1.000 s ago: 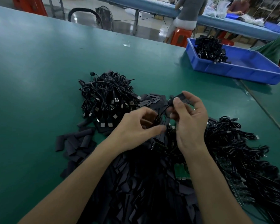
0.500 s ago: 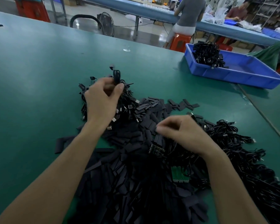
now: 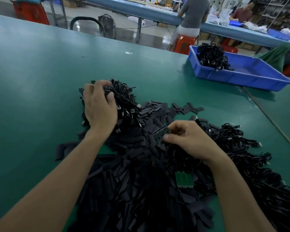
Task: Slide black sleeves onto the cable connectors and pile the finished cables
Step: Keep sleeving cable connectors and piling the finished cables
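Left hand has moved onto the finished cable pile, fingers curled into it; can't tell if they've let go. Right hand now pinches next connector board, loose sleeves just beyond my fingertips.

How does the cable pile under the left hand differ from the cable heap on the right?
The cable pile is a compact mound, left hand on it; the cable heap sprawls long toward the camera. The pile shows many metal connector ends; the heap shows few. Both are black cables on the green table.
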